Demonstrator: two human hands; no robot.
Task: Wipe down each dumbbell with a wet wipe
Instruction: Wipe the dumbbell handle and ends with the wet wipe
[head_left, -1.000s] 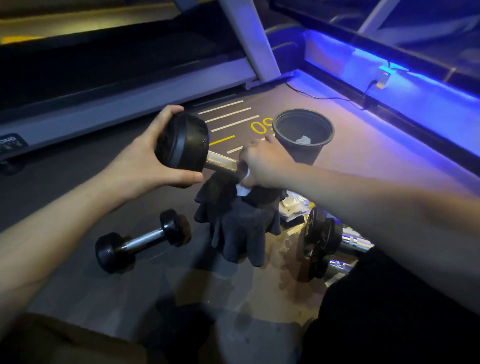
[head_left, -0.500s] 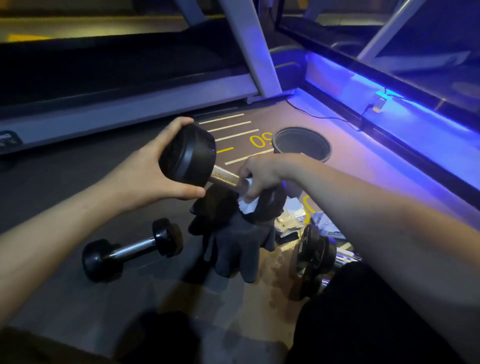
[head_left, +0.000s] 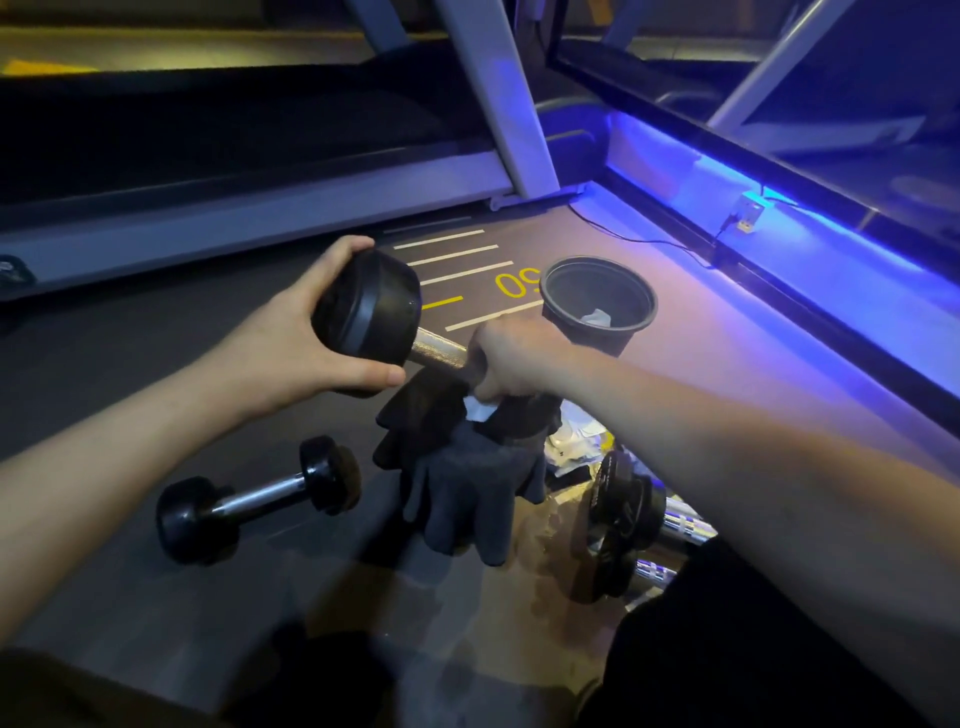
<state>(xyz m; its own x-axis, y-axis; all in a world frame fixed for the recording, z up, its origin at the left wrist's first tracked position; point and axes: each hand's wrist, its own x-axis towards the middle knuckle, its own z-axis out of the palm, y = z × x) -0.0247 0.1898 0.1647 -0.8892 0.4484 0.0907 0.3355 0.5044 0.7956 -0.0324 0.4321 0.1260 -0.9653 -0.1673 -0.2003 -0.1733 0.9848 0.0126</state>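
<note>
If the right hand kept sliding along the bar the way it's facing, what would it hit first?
Probably the black dumbbell head that the left hand grips; the right hand, holding a wet wipe, has only bare handle before it.

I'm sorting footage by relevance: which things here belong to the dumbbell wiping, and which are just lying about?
Job:
left hand gripping the held dumbbell by its head
right hand wrapping the wipe round its bar
floor dumbbell
dumbbells by the knee
bin holding a white scrap

Lying about:
gloves
treadmill
cable
</note>
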